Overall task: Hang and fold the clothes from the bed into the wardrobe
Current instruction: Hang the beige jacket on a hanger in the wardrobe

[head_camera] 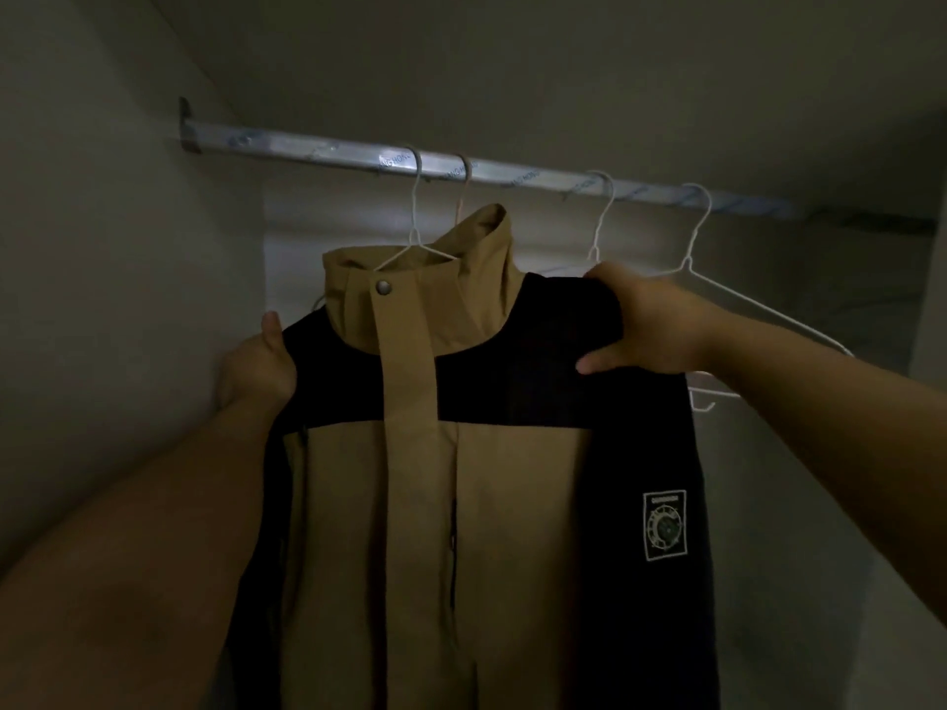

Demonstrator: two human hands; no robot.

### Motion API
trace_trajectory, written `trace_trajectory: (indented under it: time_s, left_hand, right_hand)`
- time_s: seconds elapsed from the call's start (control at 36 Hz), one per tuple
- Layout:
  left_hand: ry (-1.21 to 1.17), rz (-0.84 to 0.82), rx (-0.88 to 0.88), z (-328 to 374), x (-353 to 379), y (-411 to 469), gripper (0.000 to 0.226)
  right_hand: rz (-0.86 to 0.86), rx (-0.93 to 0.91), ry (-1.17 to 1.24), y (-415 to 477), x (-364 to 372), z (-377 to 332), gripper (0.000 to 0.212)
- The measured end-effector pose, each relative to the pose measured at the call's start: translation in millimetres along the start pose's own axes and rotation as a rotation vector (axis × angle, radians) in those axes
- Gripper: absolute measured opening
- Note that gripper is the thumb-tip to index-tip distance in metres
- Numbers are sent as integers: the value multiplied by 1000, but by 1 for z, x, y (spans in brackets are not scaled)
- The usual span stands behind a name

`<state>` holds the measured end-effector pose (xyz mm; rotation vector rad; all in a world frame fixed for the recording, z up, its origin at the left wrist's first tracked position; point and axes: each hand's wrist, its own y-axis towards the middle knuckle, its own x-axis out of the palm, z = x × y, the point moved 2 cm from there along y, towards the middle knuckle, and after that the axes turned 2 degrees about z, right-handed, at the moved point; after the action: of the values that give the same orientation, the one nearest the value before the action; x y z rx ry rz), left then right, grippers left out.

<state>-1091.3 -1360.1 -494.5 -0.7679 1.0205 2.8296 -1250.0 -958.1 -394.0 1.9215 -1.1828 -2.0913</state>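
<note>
Head view: jacket (425, 504) hooked on the rail (328, 151), nearly done.
I see left hand (259, 361) and right hand (651, 320) gripping its shoulders; spare hangers (768, 310) hang beside.

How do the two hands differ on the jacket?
The right hand sits higher, clamped over the black shoulder top; the left hand sits lower, gripping the side edge. The right hand is beside an empty hanger; the left hand is by the wardrobe wall. Both hold the jacket.

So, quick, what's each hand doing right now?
Left hand: grips the jacket at one shoulder.
Right hand: grips the jacket's other shoulder.
</note>
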Motion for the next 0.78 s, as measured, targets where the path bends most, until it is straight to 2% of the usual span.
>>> trace_trajectory:
  time_s: [0.08,0.22,0.33,0.42,0.53,0.58,0.78]
  left_hand:
    - [0,43,73,-1,-1,0,68]
    - [-2,44,122,-5,1,3,66]
    - [22,39,171,-3,5,2,63]
    - [62,50,157,-1,8,0,65]
    - [89,93,163,1,6,1,66]
    - [108,121,186,1,2,1,63]
    - [152,71,151,1,6,8,49]
  right_hand:
    - [-42,18,-9,-11,-6,6,82]
    - [-58,24,-189,-15,-26,3,36]
    - [-28,128,-129,-13,-35,4,29]
    - [-56,224,108,-11,-33,5,36]
    - [-317,350,448,-16,-35,10,72]
    - [-426,403,501,-20,-37,13,77]
    - [-606,320,-56,-15,-18,-3,40]
